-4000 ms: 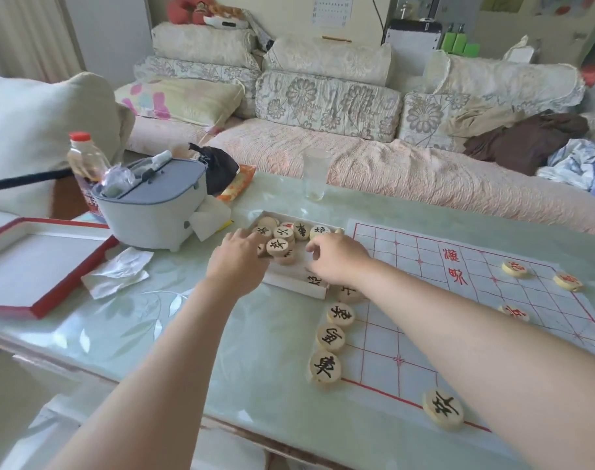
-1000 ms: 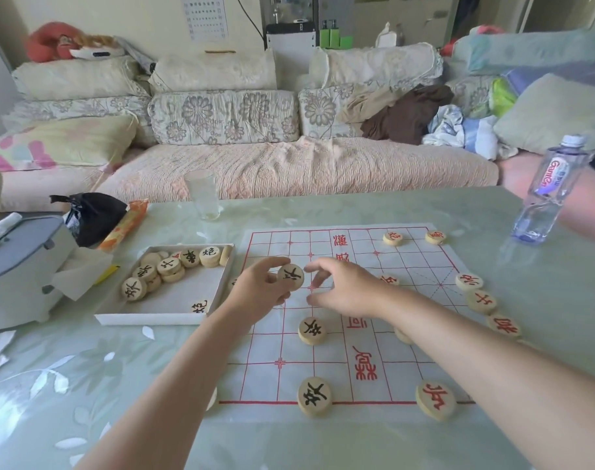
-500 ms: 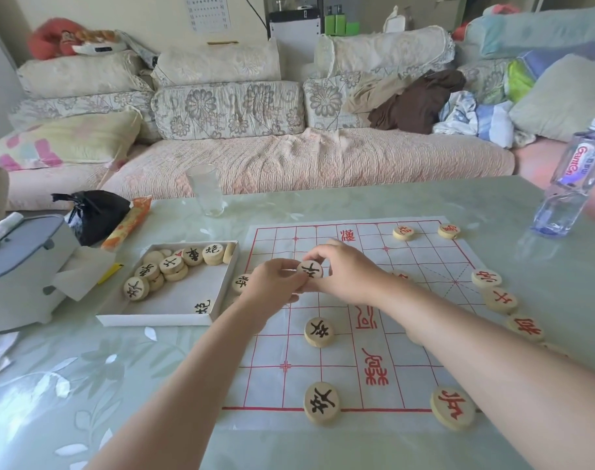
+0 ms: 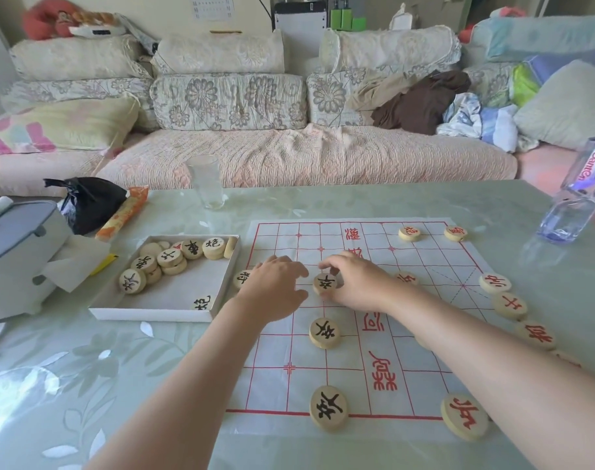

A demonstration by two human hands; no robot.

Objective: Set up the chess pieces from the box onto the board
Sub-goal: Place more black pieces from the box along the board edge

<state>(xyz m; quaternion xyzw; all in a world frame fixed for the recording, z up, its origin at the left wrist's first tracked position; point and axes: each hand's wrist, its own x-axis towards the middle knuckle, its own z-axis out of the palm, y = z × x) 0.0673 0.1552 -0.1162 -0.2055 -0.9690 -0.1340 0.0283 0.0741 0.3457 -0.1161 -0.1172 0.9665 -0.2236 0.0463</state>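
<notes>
- One black piece (image 4: pixel 328 412) and one red piece (image 4: pixel 464 417) lie on the board's (image 4: pixel 269 385) near edge.
- A second black piece (image 4: pixel 324 332) lies beyond.
- Our right hand (image 4: pixel 360 283) pinches a third black piece (image 4: pixel 325 283) over the board; our left hand (image 4: pixel 275 286) hovers alongside, fingers loose.
- One box (image 4: pixel 153 313), left on the bench (image 4: pixel 85 385), holds heaped pieces (image 4: pixel 169 257).
- Two far red pieces (image 4: pixel 409 233) lie farthest.

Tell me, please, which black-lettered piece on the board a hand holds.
The farthest piece in the column of three: the right hand pinches it; the nearer two lie untouched.
</notes>
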